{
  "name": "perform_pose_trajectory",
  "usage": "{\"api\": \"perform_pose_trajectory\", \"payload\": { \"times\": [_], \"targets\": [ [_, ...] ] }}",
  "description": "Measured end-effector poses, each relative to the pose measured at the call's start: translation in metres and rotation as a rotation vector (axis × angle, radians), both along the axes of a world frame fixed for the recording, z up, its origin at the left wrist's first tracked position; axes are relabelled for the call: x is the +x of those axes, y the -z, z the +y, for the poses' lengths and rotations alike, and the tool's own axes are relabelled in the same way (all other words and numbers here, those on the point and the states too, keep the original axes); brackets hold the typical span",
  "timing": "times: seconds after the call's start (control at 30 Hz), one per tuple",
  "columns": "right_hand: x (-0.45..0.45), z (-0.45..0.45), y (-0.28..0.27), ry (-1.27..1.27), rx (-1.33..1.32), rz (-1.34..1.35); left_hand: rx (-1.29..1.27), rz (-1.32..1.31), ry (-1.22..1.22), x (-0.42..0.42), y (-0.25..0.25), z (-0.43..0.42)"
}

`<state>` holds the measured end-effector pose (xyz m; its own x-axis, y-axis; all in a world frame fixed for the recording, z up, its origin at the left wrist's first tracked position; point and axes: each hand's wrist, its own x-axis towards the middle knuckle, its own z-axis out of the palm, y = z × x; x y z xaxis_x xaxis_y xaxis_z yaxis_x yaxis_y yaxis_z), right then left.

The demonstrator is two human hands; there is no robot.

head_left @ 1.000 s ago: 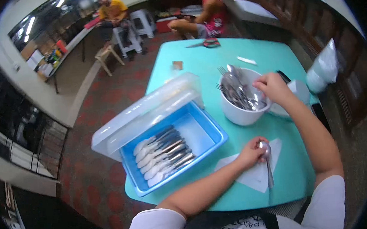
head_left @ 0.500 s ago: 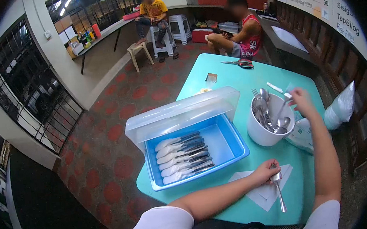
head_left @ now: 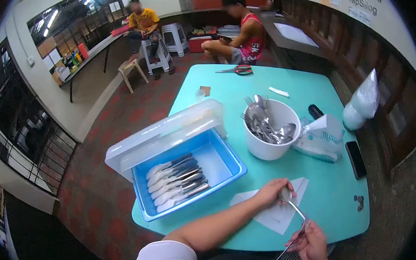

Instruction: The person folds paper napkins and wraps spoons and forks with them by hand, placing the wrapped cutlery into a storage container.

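My left hand (head_left: 273, 192) is closed around the bowl end of a metal spoon (head_left: 296, 208), over white paper sheets (head_left: 279, 220) on the table. Close by, my right hand (head_left: 312, 245) pinches a fork (head_left: 291, 242) whose handle slants down to the left. Its tines are near the end of the spoon's handle; whether they touch I cannot tell. Beyond my hands stands a white bucket (head_left: 268, 152) of loose spoons and forks (head_left: 261, 118). To its left, a blue tray (head_left: 228, 170) with a raised clear lid (head_left: 169, 128) holds a row of paper-wrapped cutlery (head_left: 175, 181).
On the turquoise table (head_left: 225, 226) are a tissue pack (head_left: 320, 143), a phone (head_left: 355, 160), coins (head_left: 359, 202), scissors (head_left: 240, 70) and a plastic-wrapped roll (head_left: 361, 103). Two people (head_left: 143, 20) sit farther back, one in a red top (head_left: 251, 33).
My right hand has come from the bucket down to beside my left hand, bringing a fork out. My left hand still holds the spoon. The view has turned slightly right.
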<state>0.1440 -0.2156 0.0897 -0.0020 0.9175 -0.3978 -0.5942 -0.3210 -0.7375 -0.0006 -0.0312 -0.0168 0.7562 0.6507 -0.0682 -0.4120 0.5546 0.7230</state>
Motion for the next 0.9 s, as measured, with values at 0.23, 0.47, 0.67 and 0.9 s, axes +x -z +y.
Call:
{"api": "perform_pose_trajectory", "payload": {
  "times": [0.23,0.47,0.67,0.9],
  "targets": [
    [0.005,-0.015,-0.013,-0.375,0.125,-0.002,0.034,0.007,-0.008,-0.005,-0.010,0.001],
    [-0.017,-0.012,-0.023,-0.714,0.374,0.366,0.034,0.106,-0.090,-0.009,-0.021,-0.005],
    [0.031,0.017,-0.003,0.082,0.577,-0.549,0.035,0.203,-0.230,-0.006,-0.030,-0.012],
    [0.038,0.041,-0.007,0.081,0.455,-1.406,0.111,0.184,-0.239,-0.007,-0.023,-0.008]
  ]
}}
